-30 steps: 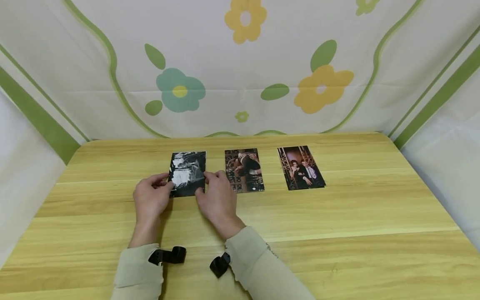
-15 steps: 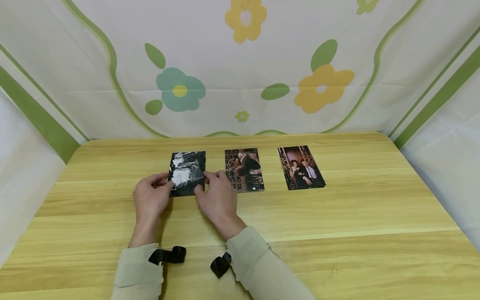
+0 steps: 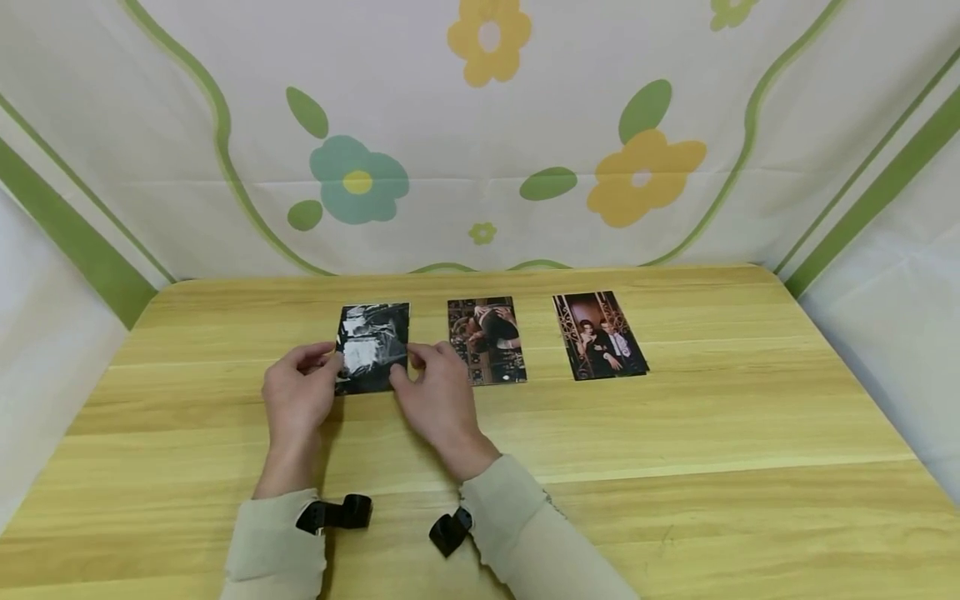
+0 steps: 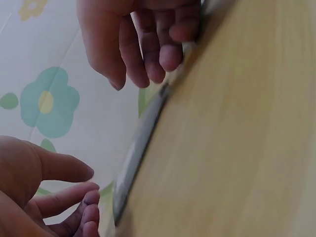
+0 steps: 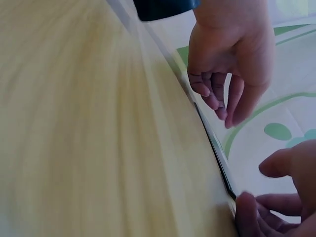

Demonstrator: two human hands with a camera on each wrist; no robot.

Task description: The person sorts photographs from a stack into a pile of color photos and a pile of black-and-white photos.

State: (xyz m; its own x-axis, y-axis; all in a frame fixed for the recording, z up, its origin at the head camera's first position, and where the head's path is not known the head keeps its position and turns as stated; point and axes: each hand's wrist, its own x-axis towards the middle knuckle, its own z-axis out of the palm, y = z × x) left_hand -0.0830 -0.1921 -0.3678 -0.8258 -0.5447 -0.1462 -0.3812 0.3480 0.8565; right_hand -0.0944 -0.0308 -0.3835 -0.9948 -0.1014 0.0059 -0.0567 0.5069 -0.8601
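Left hand (image 3: 300,392) sat at left edge of black-and-white photo (image 3: 372,346), thumb-finger gap narrow, right hand (image 3: 438,396) sat at right edge, thumb parted from fingers

on table (image 3: 675,467) — left photo (image 3: 370,346) | middle photo (image 3: 495,333) between | right photo (image 3: 600,337) | cloth (image 3: 450,133) behind
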